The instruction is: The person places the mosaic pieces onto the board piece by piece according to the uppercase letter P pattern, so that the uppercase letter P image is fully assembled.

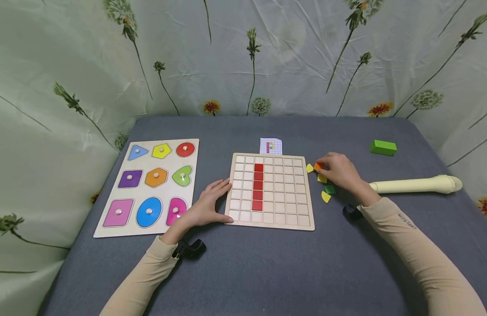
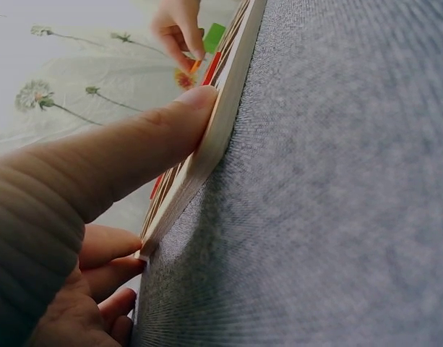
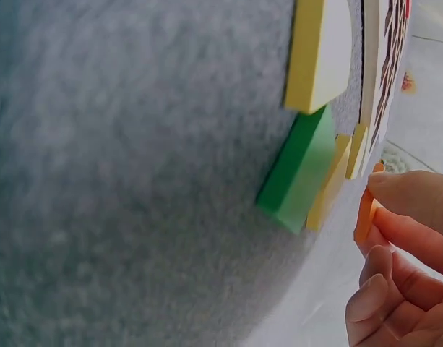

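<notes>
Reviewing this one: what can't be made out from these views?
Small flat orange piece: full outline, covered by the right hand, head and right wrist views.
Long cream rod-like stick: left end, behind that hand's wrist, head view.
Small white printed card: exact pattern, too small, head view.
Magenta rounded puzzle shape: lower right corner, behind the left hand, head view.

I count one gridded board [image 1: 278, 196] mid-frame bearing five red tiles [image 1: 257, 185], one printed card [image 1: 271, 151] just above it, and one puzzle board [image 1: 145, 164] at the left with nine knobbed shapes [image 1: 142, 217]. Right of centre there are three yellow pieces [image 1: 326, 197], one green piece [image 1: 329, 189] and one orange piece [image 1: 317, 166], and farther right, one green block [image 1: 383, 148] and one cream rod [image 1: 417, 184]. Two hands are out, one left hand [image 1: 207, 205] and one right hand [image 1: 341, 171].
</notes>
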The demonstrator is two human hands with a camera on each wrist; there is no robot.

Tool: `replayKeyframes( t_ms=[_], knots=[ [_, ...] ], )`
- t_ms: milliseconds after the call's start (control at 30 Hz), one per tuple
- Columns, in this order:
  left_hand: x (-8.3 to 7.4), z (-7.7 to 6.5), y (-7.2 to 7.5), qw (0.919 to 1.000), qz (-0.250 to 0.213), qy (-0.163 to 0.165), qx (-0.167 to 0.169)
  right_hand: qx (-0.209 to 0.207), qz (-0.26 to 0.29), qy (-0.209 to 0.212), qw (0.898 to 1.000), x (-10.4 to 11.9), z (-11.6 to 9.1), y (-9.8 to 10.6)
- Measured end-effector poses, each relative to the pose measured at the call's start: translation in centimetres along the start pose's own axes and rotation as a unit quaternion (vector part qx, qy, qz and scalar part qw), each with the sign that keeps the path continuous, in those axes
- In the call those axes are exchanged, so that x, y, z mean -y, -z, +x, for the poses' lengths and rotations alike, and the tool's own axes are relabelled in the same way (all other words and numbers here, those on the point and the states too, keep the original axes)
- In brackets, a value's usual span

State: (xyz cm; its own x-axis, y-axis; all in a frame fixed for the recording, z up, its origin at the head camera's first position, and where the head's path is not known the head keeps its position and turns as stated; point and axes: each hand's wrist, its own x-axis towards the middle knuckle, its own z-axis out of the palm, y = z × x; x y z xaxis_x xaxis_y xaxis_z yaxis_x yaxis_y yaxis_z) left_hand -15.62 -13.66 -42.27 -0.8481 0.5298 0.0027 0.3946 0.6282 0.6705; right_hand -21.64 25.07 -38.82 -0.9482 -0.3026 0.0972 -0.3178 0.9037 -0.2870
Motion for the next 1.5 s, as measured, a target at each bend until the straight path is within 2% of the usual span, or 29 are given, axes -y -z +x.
replayKeyframes(
  t_ms=[700,1500],
  knots=[
    [0.1,0.1,0.0,1.0,0.0,-0.004,0.001,-0.004,0.024,0.03,0.999,2.3,0.5,-0.6],
    [0.1,0.0,0.0,1.0,-0.003,-0.001,0.001,0.01,0.019,0.056,0.998,5.2,2.5,-1.6]
  ],
)
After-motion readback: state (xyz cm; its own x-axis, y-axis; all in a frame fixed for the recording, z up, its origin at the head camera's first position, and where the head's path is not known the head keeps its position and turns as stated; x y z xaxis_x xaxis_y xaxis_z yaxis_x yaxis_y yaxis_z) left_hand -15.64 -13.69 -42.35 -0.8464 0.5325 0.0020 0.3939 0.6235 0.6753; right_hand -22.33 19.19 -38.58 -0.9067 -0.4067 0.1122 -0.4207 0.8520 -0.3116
